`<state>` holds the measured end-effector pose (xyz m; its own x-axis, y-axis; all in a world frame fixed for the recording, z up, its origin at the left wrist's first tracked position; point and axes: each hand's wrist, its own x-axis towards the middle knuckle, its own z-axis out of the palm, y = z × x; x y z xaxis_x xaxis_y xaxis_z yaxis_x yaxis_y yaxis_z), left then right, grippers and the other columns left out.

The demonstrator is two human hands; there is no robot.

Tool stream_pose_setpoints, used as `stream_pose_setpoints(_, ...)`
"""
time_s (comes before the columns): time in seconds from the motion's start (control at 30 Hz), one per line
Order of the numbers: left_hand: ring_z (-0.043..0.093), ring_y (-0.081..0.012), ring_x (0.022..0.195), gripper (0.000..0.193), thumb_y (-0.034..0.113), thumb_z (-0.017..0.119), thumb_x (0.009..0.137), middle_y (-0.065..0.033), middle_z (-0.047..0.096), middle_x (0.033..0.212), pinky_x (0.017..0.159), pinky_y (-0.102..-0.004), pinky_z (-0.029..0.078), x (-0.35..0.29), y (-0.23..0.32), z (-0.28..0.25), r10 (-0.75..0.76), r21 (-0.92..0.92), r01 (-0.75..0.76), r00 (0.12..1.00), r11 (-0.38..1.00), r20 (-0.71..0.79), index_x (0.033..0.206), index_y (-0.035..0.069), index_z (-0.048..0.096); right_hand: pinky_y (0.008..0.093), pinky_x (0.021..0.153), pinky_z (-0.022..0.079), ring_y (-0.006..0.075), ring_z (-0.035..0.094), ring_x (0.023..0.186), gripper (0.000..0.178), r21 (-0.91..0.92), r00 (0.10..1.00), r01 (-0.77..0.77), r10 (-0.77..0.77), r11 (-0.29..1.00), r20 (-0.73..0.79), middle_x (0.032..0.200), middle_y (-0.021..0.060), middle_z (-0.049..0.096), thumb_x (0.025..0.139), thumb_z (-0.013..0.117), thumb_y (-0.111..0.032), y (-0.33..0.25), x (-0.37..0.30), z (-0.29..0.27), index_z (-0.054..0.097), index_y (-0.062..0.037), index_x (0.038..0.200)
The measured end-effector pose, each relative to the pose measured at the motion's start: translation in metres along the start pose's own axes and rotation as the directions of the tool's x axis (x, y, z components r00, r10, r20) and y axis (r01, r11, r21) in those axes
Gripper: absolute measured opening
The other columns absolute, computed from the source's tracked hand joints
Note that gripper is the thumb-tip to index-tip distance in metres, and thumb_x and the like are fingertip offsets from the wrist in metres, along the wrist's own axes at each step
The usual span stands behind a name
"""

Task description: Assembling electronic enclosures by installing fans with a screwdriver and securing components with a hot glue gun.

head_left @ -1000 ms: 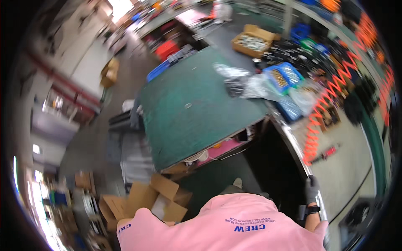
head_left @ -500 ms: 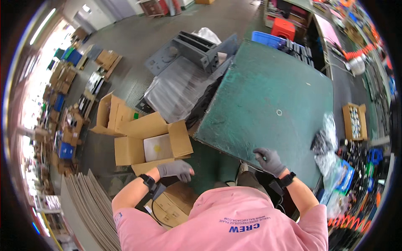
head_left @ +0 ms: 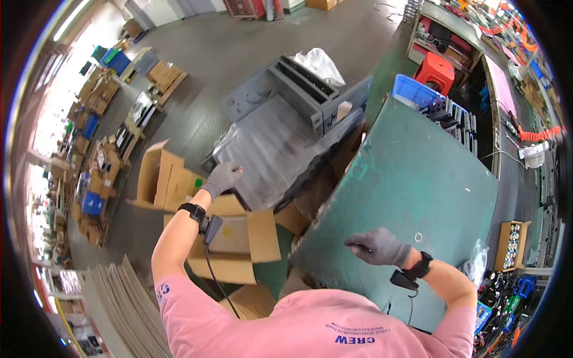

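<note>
My left hand [head_left: 222, 178], in a grey glove, reaches over the near left corner of a stack of grey panels [head_left: 268, 149] covered in clear plastic film. Its fingers bend down out of sight, so I cannot tell whether they touch the film. Below that arm stands an open cardboard box [head_left: 262, 238] with a pale flat piece [head_left: 229, 235] inside. My right hand [head_left: 379, 246], also gloved, is over the green tabletop [head_left: 412, 179] near its front edge. Its fingers are curled together, and nothing shows in them. A small pale ring [head_left: 418, 237] lies to its right.
Large grey metal housings [head_left: 301, 89] rest at the stack's far end. Beyond the table are a blue crate [head_left: 412, 89] and a red stool [head_left: 436, 73]. Another open carton [head_left: 158, 176] stands left; flat cardboard sheets [head_left: 128, 304] lean at lower left. A small-parts box [head_left: 511, 246] sits right.
My left hand has moved forward and left, from beside the open box to the plastic-covered stack. My right hand has swung inward over the tabletop. The view has shifted, with my body turned.
</note>
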<state>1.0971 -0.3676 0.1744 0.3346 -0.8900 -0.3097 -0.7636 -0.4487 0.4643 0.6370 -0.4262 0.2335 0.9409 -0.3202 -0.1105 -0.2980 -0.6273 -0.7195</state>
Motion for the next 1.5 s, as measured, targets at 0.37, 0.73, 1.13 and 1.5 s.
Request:
stream_pose_setpoints(0.37,0.048,-0.0391,0.106,0.052,0.031,0.054,0.080,-0.0218,0.051,0.115,0.091,-0.0423,0.040,0.245,0.094,0.125,0.197,-0.090,-0.191,0.978,0.977,0.064,0.126,0.012,0.041,0.0384,0.071,0.049,0.0313,0.060,0.086,0.038,0.224,0.865,-0.427,0.468,0.876,-0.180,0.091,0.0184,0.061,0.086,0.050,-0.031,0.193,0.203,-0.063,0.050,0.0001,0.107)
stream_pose_setpoints(0.73,0.050,-0.0444,0.099,0.066,0.027,0.056,0.079,-0.0242,0.043,0.121,0.087,-0.0441,0.043,0.355,0.121,0.187,0.033,-0.104,-0.025,0.997,0.994,0.073,0.136,0.022,0.024,0.0341,0.070,0.047,0.0170,0.054,0.086,0.041,0.948,0.607,-0.279,0.793,0.151,0.052,0.095,0.0063,0.054,0.085,0.052,-0.038,0.295,0.348,-0.026,0.050,-0.0034,0.108)
stream_pose_setpoints(1.13,0.056,-0.0429,0.086,0.056,0.014,0.062,0.074,-0.0259,0.059,0.087,0.070,-0.0472,0.044,0.331,0.106,0.188,0.052,-0.188,-0.043,0.998,0.981,0.041,0.123,0.013,0.036,0.0351,0.088,0.038,0.0334,0.052,0.104,0.064,0.909,0.289,-0.275,0.929,0.312,-0.231,0.109,0.0243,0.055,0.078,0.059,-0.045,0.338,0.390,0.004,0.044,0.0056,0.115)
stream_pose_setpoints(1.5,0.057,-0.0425,0.082,0.043,0.019,0.058,0.076,-0.0262,0.059,0.084,0.070,-0.0486,0.044,0.249,0.086,0.169,-0.043,-0.099,0.064,0.979,0.993,0.198,0.113,0.007,0.040,0.0299,0.062,0.044,0.0181,0.051,0.077,0.035,0.923,0.552,-0.158,0.806,0.351,-0.212,0.088,0.0069,0.054,0.079,0.061,-0.027,0.350,0.360,0.049,0.051,-0.0021,0.102)
